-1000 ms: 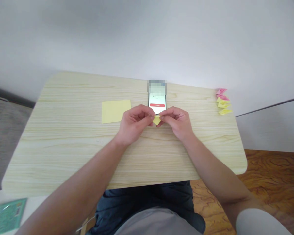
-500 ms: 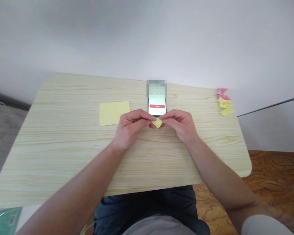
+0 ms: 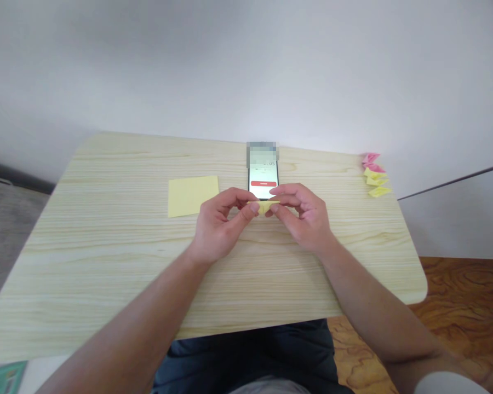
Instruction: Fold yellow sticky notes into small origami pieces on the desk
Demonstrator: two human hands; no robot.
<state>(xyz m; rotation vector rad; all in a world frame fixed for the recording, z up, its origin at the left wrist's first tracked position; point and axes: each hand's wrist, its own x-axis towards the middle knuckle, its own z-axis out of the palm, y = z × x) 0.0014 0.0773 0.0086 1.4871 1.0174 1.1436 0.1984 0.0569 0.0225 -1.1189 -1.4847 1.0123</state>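
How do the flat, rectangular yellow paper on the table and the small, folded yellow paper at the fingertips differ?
Shape: the flat, rectangular yellow paper is spread out; the small, folded yellow paper shows as a narrow piece.
Size: the flat paper looks much larger than the folded one.
Pose: the flat paper lies on the pale wood-grain table; the folded one is held between the left hand and right hand.
Both are yellow.

I have a free lane over the table [image 3: 107, 235] between my right hand [image 3: 308, 219] and the folded papers [image 3: 376, 178]. Straight ahead, the phone [image 3: 263, 175] and wall [image 3: 246, 71] block me; the left hand [image 3: 219, 227] borders a flat yellow sheet [image 3: 189, 195].
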